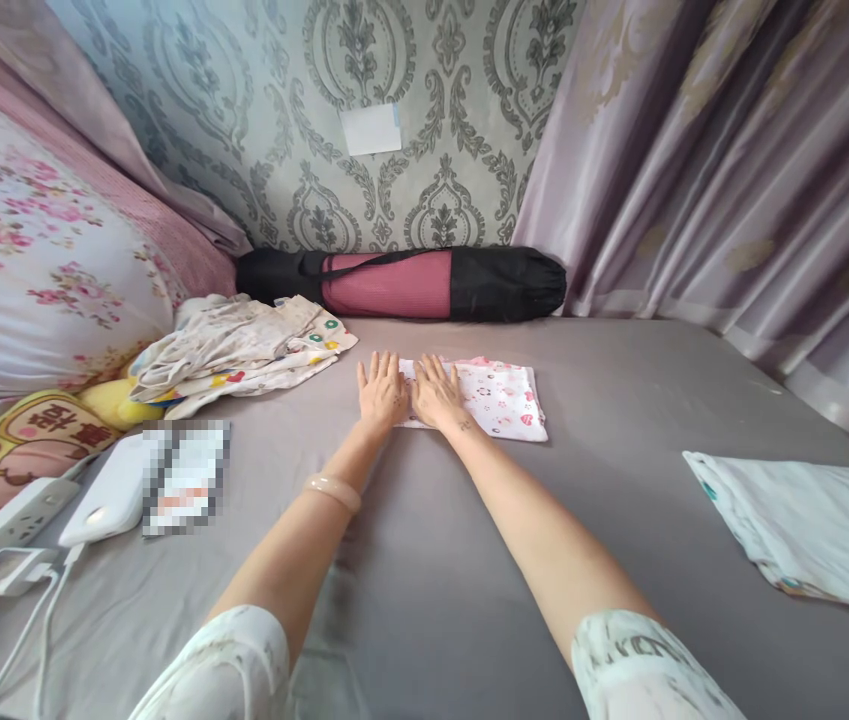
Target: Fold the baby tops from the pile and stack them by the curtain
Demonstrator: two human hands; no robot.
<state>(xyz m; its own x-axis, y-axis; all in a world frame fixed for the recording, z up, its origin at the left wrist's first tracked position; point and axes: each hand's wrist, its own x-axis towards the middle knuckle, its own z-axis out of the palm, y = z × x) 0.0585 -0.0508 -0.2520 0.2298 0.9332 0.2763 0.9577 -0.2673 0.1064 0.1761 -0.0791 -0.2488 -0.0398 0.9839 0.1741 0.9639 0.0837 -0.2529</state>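
A folded white cloth with pink and red prints (505, 402) lies flat on the grey bed sheet (424, 580). My left hand (383, 393) rests at the cloth's left edge, palm down with its fingers stretched out. Just beside it, my right hand (436, 392) lies flat on the left part of the cloth, fingers spread. Neither hand grips anything. Both hands cover the cloth's left end, so its exact edge there is partly hidden.
A crumpled pile of printed fabric (244, 345) lies at the left back. A rolled mat in a black and pink bag (394, 285) is against the wall. A folded white cloth (821, 520) lies right. A power strip (11, 525) and white power bank (113, 485) sit left.
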